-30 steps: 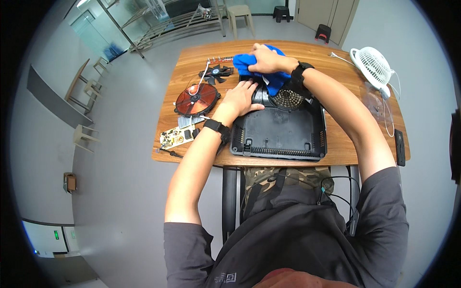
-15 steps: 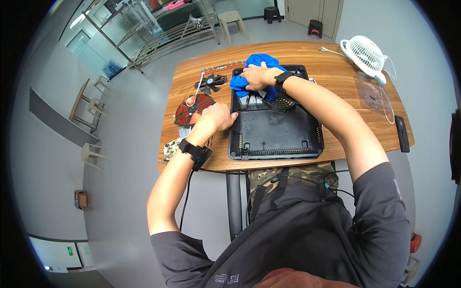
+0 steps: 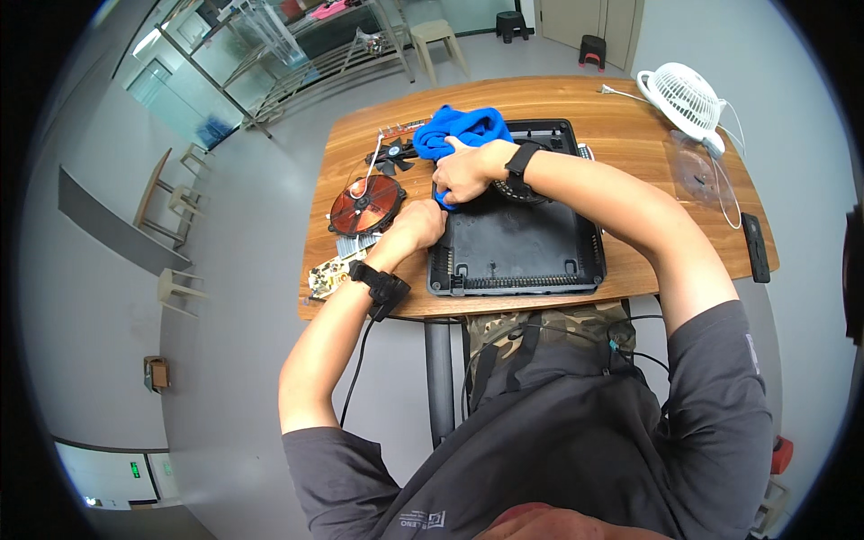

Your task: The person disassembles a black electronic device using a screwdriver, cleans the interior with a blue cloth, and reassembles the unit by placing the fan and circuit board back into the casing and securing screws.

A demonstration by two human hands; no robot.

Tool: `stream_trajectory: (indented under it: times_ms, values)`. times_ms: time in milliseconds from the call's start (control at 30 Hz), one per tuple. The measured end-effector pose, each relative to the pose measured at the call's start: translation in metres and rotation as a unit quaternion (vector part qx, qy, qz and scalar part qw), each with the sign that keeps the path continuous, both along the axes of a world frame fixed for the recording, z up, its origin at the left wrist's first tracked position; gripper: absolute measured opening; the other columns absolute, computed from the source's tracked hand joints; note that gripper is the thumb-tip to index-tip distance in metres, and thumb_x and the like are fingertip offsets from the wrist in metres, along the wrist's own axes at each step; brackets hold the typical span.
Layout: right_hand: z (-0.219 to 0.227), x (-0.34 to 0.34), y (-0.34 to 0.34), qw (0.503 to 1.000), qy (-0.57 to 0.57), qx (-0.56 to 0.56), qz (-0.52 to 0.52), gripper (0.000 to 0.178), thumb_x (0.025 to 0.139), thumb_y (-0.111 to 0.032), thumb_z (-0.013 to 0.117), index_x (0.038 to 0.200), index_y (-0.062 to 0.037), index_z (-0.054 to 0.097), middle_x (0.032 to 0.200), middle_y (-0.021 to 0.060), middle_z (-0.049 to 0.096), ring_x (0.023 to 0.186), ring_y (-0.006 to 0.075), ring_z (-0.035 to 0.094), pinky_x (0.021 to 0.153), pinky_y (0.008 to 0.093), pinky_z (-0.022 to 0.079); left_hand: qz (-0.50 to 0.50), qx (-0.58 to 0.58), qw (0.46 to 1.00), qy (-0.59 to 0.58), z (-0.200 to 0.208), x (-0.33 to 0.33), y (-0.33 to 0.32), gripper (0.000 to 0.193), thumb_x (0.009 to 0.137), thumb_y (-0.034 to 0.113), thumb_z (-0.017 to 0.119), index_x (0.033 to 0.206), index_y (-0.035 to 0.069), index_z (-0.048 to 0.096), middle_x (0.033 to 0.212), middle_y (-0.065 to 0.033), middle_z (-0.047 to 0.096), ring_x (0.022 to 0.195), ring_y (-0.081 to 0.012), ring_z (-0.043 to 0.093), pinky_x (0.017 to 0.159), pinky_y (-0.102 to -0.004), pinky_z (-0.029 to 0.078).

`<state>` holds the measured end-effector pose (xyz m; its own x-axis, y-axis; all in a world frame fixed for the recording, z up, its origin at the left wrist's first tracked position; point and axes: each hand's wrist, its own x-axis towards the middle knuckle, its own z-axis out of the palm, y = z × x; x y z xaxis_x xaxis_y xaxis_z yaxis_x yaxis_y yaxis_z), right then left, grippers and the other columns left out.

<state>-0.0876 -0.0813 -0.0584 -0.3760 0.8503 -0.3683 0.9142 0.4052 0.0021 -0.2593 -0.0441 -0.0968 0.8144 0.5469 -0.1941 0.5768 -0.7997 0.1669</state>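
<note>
A black plastic housing [image 3: 522,247] lies flat on the wooden table in front of me, its open inside facing up. Bunched under my right hand [image 3: 470,171] is a blue cloth [image 3: 463,126]; the fingers close on it and press a fold against the housing's left inner wall. My left hand [image 3: 419,222] grips the left rim of the same housing, its fingertips partly hidden. A round vented part [image 3: 519,189] inside the housing is half covered by my right wrist.
Left of the housing lie a copper coil disc [image 3: 367,207], a black fan blade [image 3: 393,158] and a circuit board [image 3: 329,277]. A white fan [image 3: 686,99] stands at the far right, near a clear round cover [image 3: 697,178] and a black bar [image 3: 756,247]. Cables hang by my lap.
My right hand has moved left and nearer with the cloth, from the housing's far part to its left wall. The cloth now spreads further left; my left hand has shifted slightly.
</note>
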Motion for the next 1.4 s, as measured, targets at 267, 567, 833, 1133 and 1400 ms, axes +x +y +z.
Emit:
stream_trajectory:
  times_ms: [267, 567, 833, 1133, 1400]
  values:
    - [0.007, 0.009, -0.008, 1.000, -0.017, 0.000, 0.012, 0.040, 0.099, -0.046, 0.052, 0.121, -0.0182, 0.072, 0.131, 0.0106, 0.060, 0.137, 0.0299, 0.044, 0.113, 0.0750, 0.016, 0.063, -0.054, 0.995, 0.051, 0.007, 0.004, -0.007, 0.045, 0.103, 0.033, 0.053, 0.095, -0.007, 0.072, 0.084, -0.0270, 0.071, 0.090, -0.0405, 0.071, 0.082, -0.0483, 0.056]
    - [0.010, 0.044, 0.006, 0.995, 0.046, 0.078, -0.046, 0.037, 0.096, -0.039, 0.061, 0.123, -0.0146, 0.070, 0.131, 0.0091, 0.061, 0.127, 0.0320, 0.056, 0.093, 0.0707, 0.041, 0.020, -0.048, 0.998, 0.044, 0.008, 0.004, -0.007, 0.048, 0.104, 0.032, 0.050, 0.088, -0.008, 0.071, 0.074, -0.0236, 0.071, 0.080, -0.0382, 0.073, 0.077, -0.0474, 0.057]
    - [0.040, 0.048, 0.000, 0.969, 0.088, 0.227, -0.029, 0.037, 0.089, -0.020, 0.067, 0.125, -0.0096, 0.064, 0.129, 0.0116, 0.055, 0.127, 0.0318, 0.052, 0.099, 0.0605, 0.045, 0.017, -0.032, 0.999, 0.026, 0.004, 0.001, -0.008, 0.051, 0.105, 0.033, 0.049, 0.082, -0.008, 0.070, 0.068, -0.0234, 0.069, 0.074, -0.0378, 0.073, 0.075, -0.0474, 0.058]
    - [-0.010, 0.042, -0.068, 0.981, 0.039, 0.167, 0.090, 0.026, 0.097, -0.038, 0.062, 0.111, -0.0183, 0.072, 0.122, 0.0080, 0.054, 0.123, 0.0243, 0.048, 0.090, 0.0564, 0.040, 0.012, -0.008, 0.999, 0.038, -0.002, 0.008, -0.004, 0.038, 0.101, 0.028, 0.053, 0.097, -0.004, 0.073, 0.093, -0.0254, 0.072, 0.097, -0.0402, 0.070, 0.087, -0.0478, 0.055]
    - [-0.013, 0.041, -0.064, 0.969, -0.047, 0.227, 0.086, 0.041, 0.093, -0.052, 0.062, 0.117, -0.0215, 0.073, 0.132, 0.0110, 0.052, 0.128, 0.0263, 0.046, 0.101, 0.0552, 0.040, 0.004, 0.017, 1.000, 0.022, 0.001, -0.001, -0.007, 0.050, 0.105, 0.035, 0.049, 0.090, -0.007, 0.071, 0.068, -0.0201, 0.070, 0.071, -0.0355, 0.073, 0.071, -0.0455, 0.058]
